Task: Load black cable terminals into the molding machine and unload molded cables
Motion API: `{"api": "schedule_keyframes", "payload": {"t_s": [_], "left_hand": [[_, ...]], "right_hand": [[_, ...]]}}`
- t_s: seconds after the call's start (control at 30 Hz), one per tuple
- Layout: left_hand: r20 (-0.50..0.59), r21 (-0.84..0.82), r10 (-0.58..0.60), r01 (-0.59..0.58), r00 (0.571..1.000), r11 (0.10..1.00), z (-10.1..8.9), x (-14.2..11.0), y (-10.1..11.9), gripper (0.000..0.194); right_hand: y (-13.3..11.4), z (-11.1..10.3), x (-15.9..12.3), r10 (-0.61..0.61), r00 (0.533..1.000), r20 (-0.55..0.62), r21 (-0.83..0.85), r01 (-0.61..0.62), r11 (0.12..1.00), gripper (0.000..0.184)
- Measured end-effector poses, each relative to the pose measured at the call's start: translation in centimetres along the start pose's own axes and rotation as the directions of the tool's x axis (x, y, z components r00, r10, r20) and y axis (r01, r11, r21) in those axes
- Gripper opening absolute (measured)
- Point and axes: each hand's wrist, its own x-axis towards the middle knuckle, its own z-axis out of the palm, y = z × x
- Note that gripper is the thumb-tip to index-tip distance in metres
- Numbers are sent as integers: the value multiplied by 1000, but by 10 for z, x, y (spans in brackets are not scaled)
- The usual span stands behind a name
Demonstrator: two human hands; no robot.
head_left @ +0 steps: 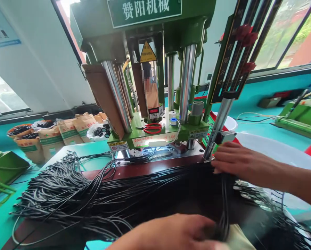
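A thick bundle of black cables lies across the bench in front of a green press machine. My left hand is at the bottom of the view, fingers closed round a small bunch of the black cables. My right hand reaches in from the right and rests palm down on the cables near the press's front edge, fingers bent and together; whether it grips anything is hidden. The cable ends fan out to the left.
Red scissors and a small tape roll lie on the press's green base. Brown paper sacks stand along the wall at left. A white tub sits at right, another green machine beyond.
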Motion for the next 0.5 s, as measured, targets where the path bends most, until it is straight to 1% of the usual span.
{"api": "schedule_keyframes", "payload": {"t_s": [0.03, 0.07, 0.1, 0.13, 0.17, 0.2, 0.23, 0.27, 0.3, 0.33, 0.37, 0.4, 0.43, 0.47, 0.5], "left_hand": [[-26, -208, 36, -40, 999, 977, 12, 18, -3, 54], [-126, -434, 68, -117, 990, 893, 23, 35, -6, 52], [-192, -619, 84, -187, 978, 763, 30, 50, -9, 50], [-259, -742, 83, -253, 962, 621, 35, 61, -12, 48], [-318, -808, 70, -310, 945, 501, 38, 68, -16, 47], [-359, -837, 54, -347, 932, 422, 39, 72, -19, 46], [-390, -844, 33, -372, 920, 386, 38, 74, -22, 45], [-412, -841, 12, -385, 911, 380, 38, 73, -24, 44], [-427, -834, -4, -392, 904, 389, 37, 71, -26, 44], [-437, -827, -14, -395, 899, 401, 36, 69, -27, 45], [-445, -820, -20, -399, 895, 410, 35, 67, -28, 47], [-456, -813, -22, -407, 889, 415, 36, 66, -28, 50], [-468, -805, -19, -417, 884, 421, 36, 65, -27, 53], [-477, -799, -17, -426, 879, 425, 36, 65, -26, 55], [-482, -795, -20, -428, 876, 429, 37, 65, -25, 56]], "right_hand": [[-10, 1, 11, -49, 998, 46, 53, 47, 998, 28], [-20, 4, 21, -91, 992, 89, 106, 81, 991, 25], [-29, 7, 29, -119, 987, 111, 153, 102, 983, 23], [-34, 10, 35, -114, 988, 102, 190, 93, 977, 21], [-36, 13, 39, -87, 993, 74, 231, 68, 971, 23], [-35, 15, 42, -29, 999, 32, 284, 19, 959, 31], [-31, 17, 44, 63, 998, -4, 361, -57, 931, 42], [-26, 18, 45, 191, 981, -31, 465, -155, 872, 49], [-20, 19, 47, 334, 942, -32, 587, -253, 769, 51], [-17, 19, 49, 463, 886, 3, 697, -334, 635, 49], [-15, 20, 52, 551, 832, 59, 776, -386, 499, 45], [-16, 19, 56, 586, 801, 119, 821, -411, 395, 44], [-20, 19, 59, 572, 804, 162, 840, -417, 348, 42], [-25, 19, 63, 523, 832, 184, 842, -408, 353, 41], [-31, 19, 66, 460, 869, 183, 835, -384, 394, 38]]}}
